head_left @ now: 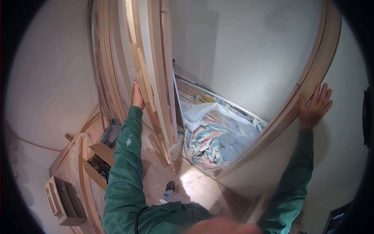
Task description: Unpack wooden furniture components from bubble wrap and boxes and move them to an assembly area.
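My left hand (137, 96) grips the edge of a long laminated wood board (147, 87) that stands upright and slightly tilted, its lower end near the floor. The thumb side shows and the other fingers are mostly hidden behind the board. On the right, my right hand (314, 106) lies flat with fingers spread, against the wooden door frame (295, 102) and the pale wall beside it. It holds nothing. Both arms are stretched out, in green sleeves.
Beyond the doorway lies a heap of striped cloth and clear plastic sheeting (212, 136). Several wood strips (187, 89) rest behind it. On the left are an opened cardboard box (99, 163), a grey bin (111, 132) and a small shelf unit (66, 201). More upright trim (104, 50) leans nearby.
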### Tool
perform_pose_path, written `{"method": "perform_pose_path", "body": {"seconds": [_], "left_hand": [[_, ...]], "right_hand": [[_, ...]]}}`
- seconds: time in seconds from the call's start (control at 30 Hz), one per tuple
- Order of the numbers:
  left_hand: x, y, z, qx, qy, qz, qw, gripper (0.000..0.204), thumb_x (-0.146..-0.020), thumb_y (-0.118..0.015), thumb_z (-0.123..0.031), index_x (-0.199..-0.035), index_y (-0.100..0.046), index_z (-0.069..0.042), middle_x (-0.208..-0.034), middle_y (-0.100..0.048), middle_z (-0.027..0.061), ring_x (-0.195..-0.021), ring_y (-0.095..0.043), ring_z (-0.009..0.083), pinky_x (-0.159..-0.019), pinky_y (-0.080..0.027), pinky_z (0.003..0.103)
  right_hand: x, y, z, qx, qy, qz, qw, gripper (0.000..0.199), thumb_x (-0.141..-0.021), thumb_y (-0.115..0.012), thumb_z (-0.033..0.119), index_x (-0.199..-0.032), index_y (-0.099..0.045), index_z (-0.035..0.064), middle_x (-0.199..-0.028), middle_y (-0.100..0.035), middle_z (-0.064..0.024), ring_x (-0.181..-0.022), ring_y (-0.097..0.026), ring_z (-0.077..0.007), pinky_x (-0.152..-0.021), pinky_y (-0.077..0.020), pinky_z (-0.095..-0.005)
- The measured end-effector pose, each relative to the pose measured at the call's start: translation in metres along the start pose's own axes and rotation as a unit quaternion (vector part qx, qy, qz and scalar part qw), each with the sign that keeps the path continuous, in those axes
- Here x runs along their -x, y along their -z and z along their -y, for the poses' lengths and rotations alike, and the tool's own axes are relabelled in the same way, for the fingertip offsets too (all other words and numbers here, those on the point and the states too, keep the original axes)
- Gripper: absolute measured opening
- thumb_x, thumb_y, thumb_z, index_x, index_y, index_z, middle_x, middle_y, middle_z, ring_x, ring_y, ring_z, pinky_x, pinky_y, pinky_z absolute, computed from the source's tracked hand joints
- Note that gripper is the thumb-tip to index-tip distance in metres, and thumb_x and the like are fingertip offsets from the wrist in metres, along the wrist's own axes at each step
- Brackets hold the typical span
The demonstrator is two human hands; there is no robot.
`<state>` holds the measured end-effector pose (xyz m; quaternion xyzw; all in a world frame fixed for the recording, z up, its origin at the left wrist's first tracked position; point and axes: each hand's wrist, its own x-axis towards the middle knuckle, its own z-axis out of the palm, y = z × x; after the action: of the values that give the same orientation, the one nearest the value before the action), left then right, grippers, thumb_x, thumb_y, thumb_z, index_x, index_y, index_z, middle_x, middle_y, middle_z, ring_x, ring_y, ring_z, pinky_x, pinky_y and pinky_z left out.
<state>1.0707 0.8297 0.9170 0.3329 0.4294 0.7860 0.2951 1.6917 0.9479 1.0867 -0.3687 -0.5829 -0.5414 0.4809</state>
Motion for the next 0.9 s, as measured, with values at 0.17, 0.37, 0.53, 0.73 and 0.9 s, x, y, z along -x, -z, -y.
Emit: {"method": "perform_pose_path", "body": {"seconds": [0.17, 0.37, 0.53, 0.73, 0.9], "left_hand": [[0.001, 0.006, -0.003, 0.000, -0.003, -0.006, 1.000, 0.082, -0.089, -0.018, -0.079, -0.091, -0.055, -0.005, -0.063, -0.054, 0.0069, -0.056, -0.055, 0.0205, -0.053, -0.045, 0.032], [0.003, 0.009, -0.008, -0.020, -0.012, 0.027, 0.999, 0.085, -0.088, -0.016, -0.080, -0.091, -0.055, -0.006, -0.062, -0.053, 0.0067, -0.057, -0.054, 0.0213, -0.055, -0.045, 0.032], [0.002, 0.014, -0.008, -0.013, -0.006, 0.043, 0.999, 0.086, -0.087, -0.014, -0.081, -0.091, -0.055, -0.006, -0.063, -0.052, 0.0065, -0.057, -0.053, 0.0208, -0.055, -0.044, 0.032], [0.013, 0.010, -0.012, -0.020, -0.006, 0.013, 1.000, 0.086, -0.087, -0.013, -0.081, -0.089, -0.055, -0.006, -0.065, -0.053, 0.0069, -0.058, -0.052, 0.0210, -0.054, -0.043, 0.033], [0.003, -0.004, -0.015, -0.036, 0.003, -0.051, 0.998, 0.088, -0.089, -0.012, -0.078, -0.097, -0.059, -0.004, -0.070, -0.058, 0.0088, -0.064, -0.058, 0.0234, -0.060, -0.048, 0.035]], "right_hand": [[0.003, -0.007, -0.001, -0.003, -0.008, 0.003, 1.000, 0.071, -0.084, -0.068, 0.042, -0.145, -0.041, 0.0170, -0.154, -0.032, -0.0063, -0.144, -0.026, -0.0294, -0.112, -0.0234, -0.0584], [0.010, -0.018, -0.010, -0.001, -0.003, -0.009, 1.000, 0.071, -0.085, -0.064, 0.048, -0.145, -0.042, 0.0177, -0.154, -0.033, -0.0059, -0.144, -0.027, -0.0286, -0.113, -0.0229, -0.0584], [0.012, -0.015, -0.011, 0.001, 0.003, -0.014, 1.000, 0.071, -0.087, -0.059, 0.055, -0.145, -0.041, 0.0178, -0.153, -0.036, -0.0057, -0.143, -0.030, -0.0289, -0.113, -0.0223, -0.0589], [0.014, -0.024, -0.014, -0.025, 0.017, -0.028, 0.999, 0.069, -0.087, -0.055, 0.062, -0.141, -0.046, 0.0195, -0.148, -0.042, -0.0089, -0.140, -0.035, -0.0319, -0.110, -0.0251, -0.0614], [0.018, -0.021, -0.033, -0.069, -0.001, -0.004, 0.998, 0.079, -0.084, -0.054, 0.069, -0.146, -0.040, 0.0215, -0.153, -0.036, -0.0072, -0.142, -0.031, -0.0322, -0.110, -0.0247, -0.0605]]}}
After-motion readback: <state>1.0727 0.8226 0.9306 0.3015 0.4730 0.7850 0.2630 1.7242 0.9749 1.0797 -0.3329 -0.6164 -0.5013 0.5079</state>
